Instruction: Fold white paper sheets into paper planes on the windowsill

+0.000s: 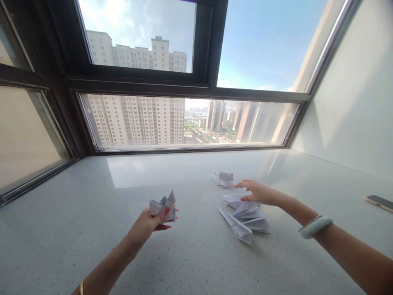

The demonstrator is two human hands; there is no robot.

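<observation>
My left hand point(156, 219) grips a bunch of folded white paper pieces point(162, 205), with the thumb pressed on the front and the fingers curled behind. How many pieces are in it I cannot tell. On the right, my right hand point(253, 191) reaches in with its thumb and fingers apart and nothing between them. Its fingertips are close to a small folded paper piece point(225, 179) that lies farthest back. Beneath and in front of this hand lies a loose pile of folded paper planes point(251, 219), the nearest one point(238, 227) pointing to the back left.
Everything rests on a pale speckled sill point(101, 241). A phone point(380, 201) lies at the right edge. Behind the sill stands a dark window frame point(190, 88), with tall buildings outside. A white wall point(353, 106) bounds the right side.
</observation>
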